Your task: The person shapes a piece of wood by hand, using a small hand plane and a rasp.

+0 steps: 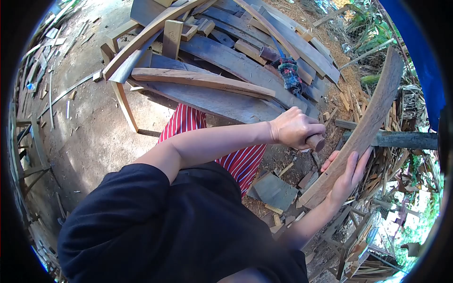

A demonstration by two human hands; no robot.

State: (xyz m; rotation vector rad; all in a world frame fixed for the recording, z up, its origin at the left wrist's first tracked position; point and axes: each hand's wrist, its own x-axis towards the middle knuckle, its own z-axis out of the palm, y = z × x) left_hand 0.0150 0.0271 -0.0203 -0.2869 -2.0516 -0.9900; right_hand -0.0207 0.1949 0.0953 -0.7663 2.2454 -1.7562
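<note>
My left hand (pixel 296 128) is closed in a fist around a round wooden handle (pixel 315 142). The handle's blunt end sticks out beside my fingers, and the rest of whatever it belongs to is hidden or too small to make out. To the right, my right hand (pixel 350 175) grips a long, slightly curved wooden board (pixel 362 134) near its lower end. Fingers show on both sides of the board, which slants up and away to the right. My left fist is close to the board's left edge, with a small gap visible between them.
Wooden planks (pixel 226 59) are heaped ahead, with a curved timber piece (pixel 203 82) on top. A grimy dark tool (pixel 289 75) with a blue cord lies on them. A horizontal post (pixel 406 140) stands behind the board. Offcuts (pixel 273 191) litter the ground; a blue sheet (pixel 427 61) hangs right.
</note>
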